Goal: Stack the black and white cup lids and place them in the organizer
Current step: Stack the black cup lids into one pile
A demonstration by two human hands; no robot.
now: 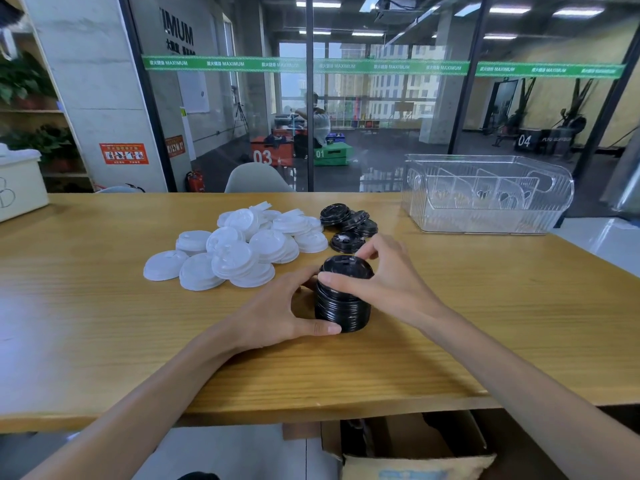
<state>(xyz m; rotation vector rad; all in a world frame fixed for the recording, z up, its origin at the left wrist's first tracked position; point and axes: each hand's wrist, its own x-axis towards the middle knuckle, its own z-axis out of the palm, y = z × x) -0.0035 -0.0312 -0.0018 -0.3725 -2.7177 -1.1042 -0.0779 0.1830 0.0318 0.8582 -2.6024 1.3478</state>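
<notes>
While both hands close around it, a stack of black lids (343,303) stands upright on the wooden table (485,323), near its front edge. The left hand (277,313) curls round the stack's left side and base, thumb lying along the bottom rim, fingers hidden behind. The right hand (377,271) grips the top lid, thumb on the near rim and fingers curved over the far rim.

Just behind the stack lie about 4 loose black lids (348,223), overlapping one another. To their left spreads a heap of white lids (242,247), some nested in short piles, some lying singly, the nearest of them just beside the left hand's fingers. Nothing lies between the stack and the clear organizer (485,199), which sits well apart at the table's far right corner.

The black lids are glossy plastic, round, with ridged rims that show as fine rings down the stack's side. The white lids are matte and domed. The organizer is transparent ribbed plastic with upright dividers inside and a curved front wall. The table shows a yellowish grain running sideways. A cream box (17,188) sits at the far left edge, a grey chair back (256,178) rises behind the table, and an open cardboard carton (408,448) stands on the floor below it. A glass wall (381,98) with a green band closes the background.
</notes>
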